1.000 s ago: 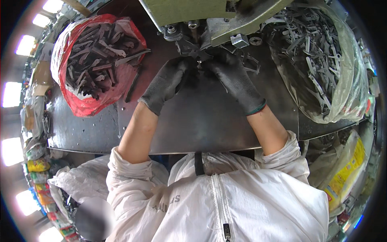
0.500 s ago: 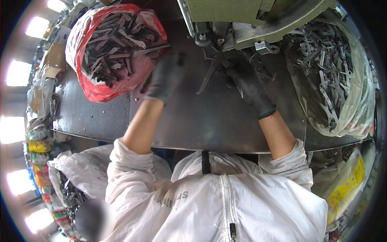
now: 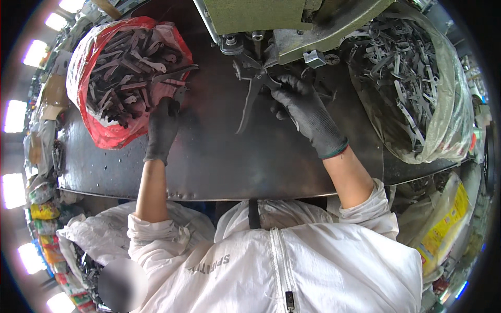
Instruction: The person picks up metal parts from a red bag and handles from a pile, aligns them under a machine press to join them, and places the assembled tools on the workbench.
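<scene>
**Right hand seating a metal part under the press; left hand reaching for the red bag**

Head view. The right hand (image 3: 305,112), in a dark glove, is pressing down on a dark metal part (image 3: 249,99) at the foot of the green press (image 3: 292,23). Its fingers are closing over the part's upper end, just below the tooling. The part is lying to the left of that hand and touching it. Its long axis is running from the press down and slightly left across the table (image 3: 219,161), with two thin legs splaying toward the person. It is looking like a flat, unfinished plier blank, dull grey and unpolished.

The left hand (image 3: 163,128), also gloved, is resting flat at the edge of the red bag (image 3: 112,81), fingers pointing into the heap of similar blanks. Whether it is gripping one cannot be told. It is lying well apart from the part; the right hand is plainly nearer.

A clear bag (image 3: 417,88) of similar pieces is sitting on the right.
</scene>
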The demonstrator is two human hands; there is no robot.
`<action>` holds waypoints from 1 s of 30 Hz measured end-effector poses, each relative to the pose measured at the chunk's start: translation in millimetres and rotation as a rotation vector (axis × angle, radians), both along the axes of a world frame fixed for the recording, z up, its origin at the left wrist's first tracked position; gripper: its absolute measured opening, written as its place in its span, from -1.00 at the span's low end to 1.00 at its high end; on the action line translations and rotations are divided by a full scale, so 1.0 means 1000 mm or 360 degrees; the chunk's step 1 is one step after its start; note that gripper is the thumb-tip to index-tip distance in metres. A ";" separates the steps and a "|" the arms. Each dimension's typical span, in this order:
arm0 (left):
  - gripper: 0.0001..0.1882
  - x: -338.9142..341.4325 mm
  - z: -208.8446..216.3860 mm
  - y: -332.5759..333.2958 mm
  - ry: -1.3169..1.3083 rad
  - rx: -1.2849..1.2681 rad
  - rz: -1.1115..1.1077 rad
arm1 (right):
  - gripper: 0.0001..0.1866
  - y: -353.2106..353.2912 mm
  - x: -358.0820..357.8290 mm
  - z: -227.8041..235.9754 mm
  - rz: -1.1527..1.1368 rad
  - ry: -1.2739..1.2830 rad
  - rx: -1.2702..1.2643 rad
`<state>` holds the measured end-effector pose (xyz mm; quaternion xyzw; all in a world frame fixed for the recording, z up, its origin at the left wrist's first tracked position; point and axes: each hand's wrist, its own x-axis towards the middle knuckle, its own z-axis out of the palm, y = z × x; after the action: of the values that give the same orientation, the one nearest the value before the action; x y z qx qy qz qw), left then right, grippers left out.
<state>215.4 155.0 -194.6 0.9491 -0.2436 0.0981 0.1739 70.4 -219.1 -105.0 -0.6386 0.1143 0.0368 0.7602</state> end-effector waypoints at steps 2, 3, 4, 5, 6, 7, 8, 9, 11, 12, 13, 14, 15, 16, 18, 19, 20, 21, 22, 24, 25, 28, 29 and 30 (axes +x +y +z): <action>-0.73 -0.016 0.024 -0.022 0.0716 -0.0663 0.0107 | -0.74 -0.004 -0.003 -0.002 -0.0077 0.0039 -0.0049; -0.67 -0.024 0.042 -0.030 0.1420 -0.1307 0.0243 | -0.72 -0.004 -0.005 -0.002 -0.0131 0.0066 -0.0080; -0.67 -0.026 0.054 -0.032 0.1419 -0.1303 0.0247 | -0.72 -0.003 -0.004 -0.005 -0.0128 0.0067 -0.0075; -0.64 -0.026 0.066 -0.035 0.1682 -0.1448 0.0192 | -0.70 -0.005 -0.002 -0.011 -0.0076 0.0091 -0.0114; -0.61 -0.027 0.077 -0.039 0.1947 -0.1589 0.0133 | -0.67 -0.006 -0.001 -0.017 -0.0025 0.0116 -0.0152; -0.61 -0.033 0.090 -0.050 0.1950 -0.1586 0.0128 | -0.67 -0.008 -0.001 -0.021 -0.0032 0.0117 -0.0153; -0.60 -0.043 0.102 -0.066 0.1953 -0.1659 0.0064 | -0.63 -0.011 -0.001 -0.026 -0.0052 0.0159 -0.0163; -0.58 -0.052 0.108 -0.077 0.1955 -0.1733 0.0006 | -0.58 -0.013 -0.003 -0.028 -0.0069 0.0204 -0.0170; -0.56 -0.058 0.101 -0.086 0.1927 -0.1698 -0.0002 | -0.57 -0.011 0.000 -0.028 -0.0042 0.0192 -0.0220; -0.53 -0.059 0.099 -0.088 0.1906 -0.1667 -0.0018 | -0.56 -0.011 0.001 -0.028 -0.0021 0.0183 -0.0278; -0.53 -0.058 0.099 -0.090 0.1920 -0.1662 -0.0032 | -0.56 -0.012 0.001 -0.028 -0.0038 0.0189 -0.0283; -0.53 -0.058 0.100 -0.093 0.1945 -0.1448 -0.0235 | -0.56 -0.012 0.002 -0.028 -0.0021 0.0231 -0.0277; -0.53 -0.058 0.102 -0.096 0.1958 -0.1233 -0.0437 | -0.56 -0.012 0.004 -0.028 -0.0005 0.0273 -0.0272; -0.53 -0.061 0.109 -0.104 0.1967 -0.1237 -0.0453 | -0.56 -0.012 0.007 -0.030 -0.0018 0.0279 -0.0283; -0.49 -0.072 0.123 -0.134 0.1992 -0.1099 -0.0465 | -0.60 -0.014 0.008 -0.037 -0.0003 0.0277 -0.0177; -0.49 -0.075 0.129 -0.145 0.2002 -0.1114 -0.0487 | -0.60 -0.011 0.007 -0.035 -0.0016 0.0285 -0.0200; -0.51 -0.078 0.135 -0.153 0.1999 -0.1115 -0.0510 | -0.62 -0.006 0.007 -0.033 -0.0009 0.0250 -0.0209; -0.53 -0.080 0.137 -0.161 0.1995 -0.1117 -0.0532 | -0.65 -0.006 0.008 -0.031 -0.0001 0.0215 -0.0219; -0.53 -0.083 0.130 -0.170 0.1997 -0.1137 -0.0549 | -0.65 -0.013 0.009 -0.031 -0.0005 0.0219 -0.0243; -0.62 -0.090 0.108 -0.180 0.1800 -0.1442 -0.0490 | -0.69 -0.027 0.014 -0.027 0.0187 -0.1666 -0.1899; -0.62 -0.087 0.081 -0.170 0.1788 -0.1443 -0.0480 | -0.69 -0.036 0.023 -0.021 0.0190 -0.1680 -0.1888; -0.72 -0.076 0.027 -0.153 0.1160 -0.0829 -0.0643 | -0.47 -0.114 0.070 -0.020 0.0350 -0.0551 -0.3021; -0.74 -0.080 0.031 -0.153 0.1455 -0.1075 -0.0326 | -0.42 -0.149 0.083 -0.034 0.0498 -0.0775 -0.3643; -0.76 -0.082 0.033 -0.148 0.1742 -0.1310 0.0043 | -0.42 -0.159 0.096 -0.035 0.0488 -0.0780 -0.3636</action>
<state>132.9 7.4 -161.8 0.7217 -0.0516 -0.3089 0.6173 166.8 -378.0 -139.8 -0.9459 -0.1462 -0.1196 -0.2638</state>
